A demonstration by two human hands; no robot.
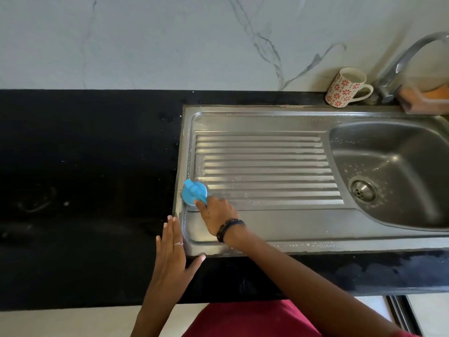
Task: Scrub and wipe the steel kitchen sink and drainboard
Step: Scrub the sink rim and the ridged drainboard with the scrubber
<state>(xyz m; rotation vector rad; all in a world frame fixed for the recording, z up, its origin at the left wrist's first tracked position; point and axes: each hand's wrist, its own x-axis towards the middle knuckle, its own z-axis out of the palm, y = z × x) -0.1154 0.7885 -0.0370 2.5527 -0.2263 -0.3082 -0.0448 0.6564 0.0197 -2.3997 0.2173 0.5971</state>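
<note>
The blue scrub brush (194, 192) sits on the lower left corner of the steel drainboard (264, 166), left of centre in the frame, and the right hand (213, 215) has its grip curled round the brush's handle. The left hand (171, 246) lies flat with its grip wide, fingers straight on the black surface (85, 178) just beside the drainboard's left rim. The sink (401, 171) lies at the right of the frame, with a flowered mug (346, 87) and the tap (408, 62) at the upper right.

Scrubber (193, 191): bright blue
Sink (286, 242): grey steel, ribbed drainboard
Surface (85, 178): black
Mug (345, 90): white, red flower pattern
Wall (170, 40): white, grey-veined marble
</note>
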